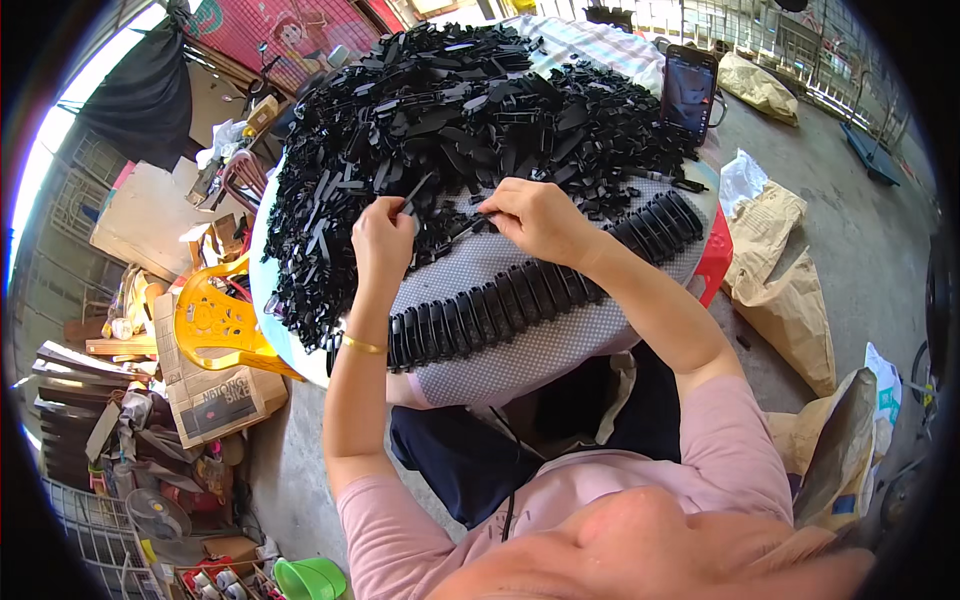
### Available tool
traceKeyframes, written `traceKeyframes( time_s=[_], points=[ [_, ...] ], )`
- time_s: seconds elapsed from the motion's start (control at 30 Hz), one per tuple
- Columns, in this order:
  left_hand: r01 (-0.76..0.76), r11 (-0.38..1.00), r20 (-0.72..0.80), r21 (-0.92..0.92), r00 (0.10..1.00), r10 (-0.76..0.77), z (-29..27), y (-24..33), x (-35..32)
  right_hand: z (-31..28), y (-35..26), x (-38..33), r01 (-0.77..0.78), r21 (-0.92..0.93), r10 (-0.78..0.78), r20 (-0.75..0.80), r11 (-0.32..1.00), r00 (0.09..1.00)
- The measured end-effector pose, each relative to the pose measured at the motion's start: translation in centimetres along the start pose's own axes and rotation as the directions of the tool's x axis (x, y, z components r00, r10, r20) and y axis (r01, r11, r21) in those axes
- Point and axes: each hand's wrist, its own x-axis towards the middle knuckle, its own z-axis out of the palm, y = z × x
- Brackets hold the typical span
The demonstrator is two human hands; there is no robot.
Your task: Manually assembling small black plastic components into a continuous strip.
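Observation:
My left hand [383, 238] pinches a thin dark plastic strip [418, 188], which sticks up from between thumb and fingers. To its right my right hand [545, 222] is closed at the fingertips on a small black plastic piece [484, 216], mostly covered by the fingers. Both hands are over the near edge of a large heap of loose black plastic parts [430, 110]. Closer to me, a long slanting row of black curved plastic pieces [510, 305] stands side by side on the dotted grey tablecloth [540, 350].
A phone [688, 95] stands upright at the table's far right. A yellow plastic chair [215, 315] and cardboard boxes are on the left, with a red stool [714, 262] under the right edge. Brown paper sacks [785, 290] lie on the floor at right; a green basin [308, 580] is at lower left.

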Motion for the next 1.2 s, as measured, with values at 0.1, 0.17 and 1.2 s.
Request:
traceKeyframes(
  time_s=[0.1, 0.17, 1.2],
  points=[
    [0.251, 0.752, 0.246, -0.609, 0.962, -0.121, 0.9, 1.7, -2.0, -0.4, 0.0, 0.1, 0.085, 0.029, -0.082, -0.104, 0.996, 0.991],
    [0.346, 0.567, 0.377, -0.748, 0.924, -0.065, 1.3, 3.0, -3.3, -0.6, -0.8, 0.2, 0.11, 0.113, -0.08, -0.242, 0.988, 0.967],
    [0.379, 0.291, 0.428, -0.879, 0.895, 0.127, 1.7, 4.4, -6.6, 0.5, -2.5, 0.1, 0.229, -0.129, -0.26, -0.348, 0.965, 0.901]
  ],
)
